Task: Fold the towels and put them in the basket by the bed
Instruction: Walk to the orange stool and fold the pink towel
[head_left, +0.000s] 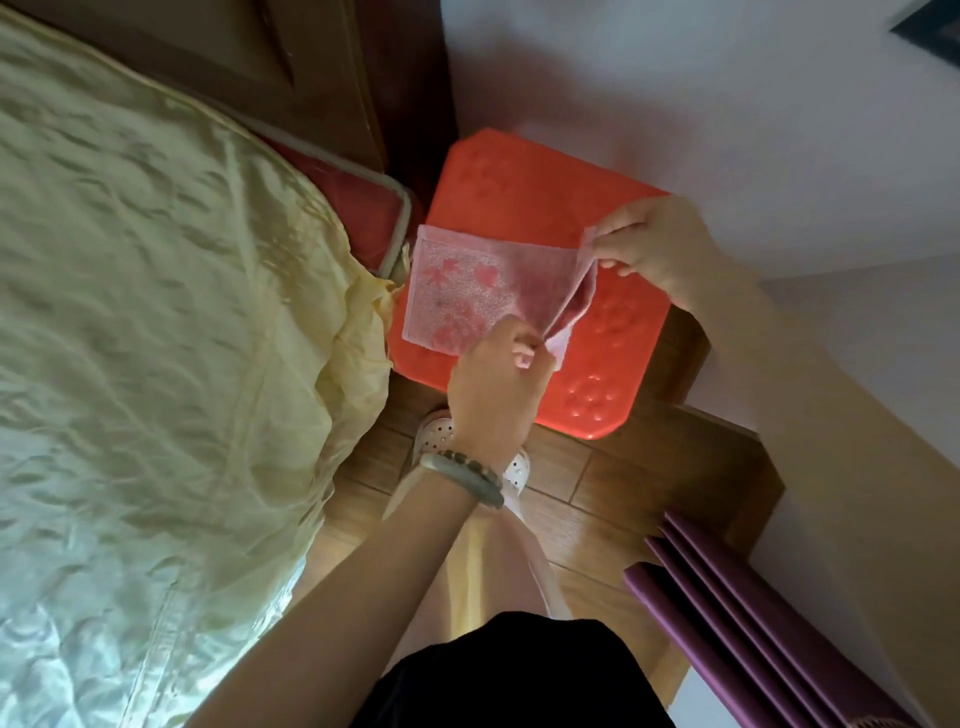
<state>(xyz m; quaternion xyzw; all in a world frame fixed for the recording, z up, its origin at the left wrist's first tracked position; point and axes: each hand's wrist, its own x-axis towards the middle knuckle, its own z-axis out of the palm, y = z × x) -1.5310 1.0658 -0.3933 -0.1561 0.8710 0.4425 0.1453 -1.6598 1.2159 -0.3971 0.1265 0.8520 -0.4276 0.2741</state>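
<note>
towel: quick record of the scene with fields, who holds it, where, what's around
towel: pink, flower print, partly folded, over the red stool
left hand: pinches the towel's near edge; bracelets on the wrist
right hand: pinches the towel's far corner
bed: to the left, pale yellow cover
floor: wood, a white shoe below the left hand

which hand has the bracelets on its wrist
The left hand, pinching the pink towel at its near edge: beaded bracelets circle its wrist. The right hand, pinching the far corner, has none in view.
</note>
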